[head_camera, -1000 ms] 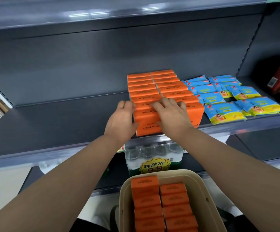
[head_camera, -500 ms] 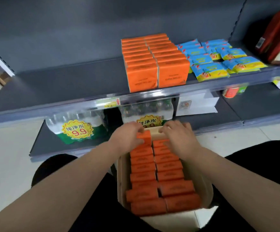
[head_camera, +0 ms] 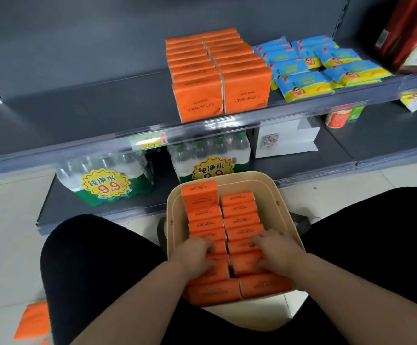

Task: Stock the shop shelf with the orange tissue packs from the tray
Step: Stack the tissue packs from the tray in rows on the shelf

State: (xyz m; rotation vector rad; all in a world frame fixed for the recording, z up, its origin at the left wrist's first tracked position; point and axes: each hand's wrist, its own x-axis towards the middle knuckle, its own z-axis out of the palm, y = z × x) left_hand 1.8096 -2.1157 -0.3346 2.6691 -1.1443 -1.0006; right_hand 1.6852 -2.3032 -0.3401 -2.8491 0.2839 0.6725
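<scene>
Grey metal shop shelf [head_camera: 78, 113] ahead is part-stocked; down in the beige plastic tray [head_camera: 272, 185] between my knees, my left hand [head_camera: 197, 255] and right hand [head_camera: 274, 250] each curl round orange tissue packs [head_camera: 239, 210], so I judge I'm mid-pickup and next must lift both batches level up there.

Matt grey metal shelf [head_camera: 78, 113]; glossy plastic-wrapped orange tissue packs [head_camera: 246, 92]; smooth matt beige plastic tray [head_camera: 272, 192].
</scene>
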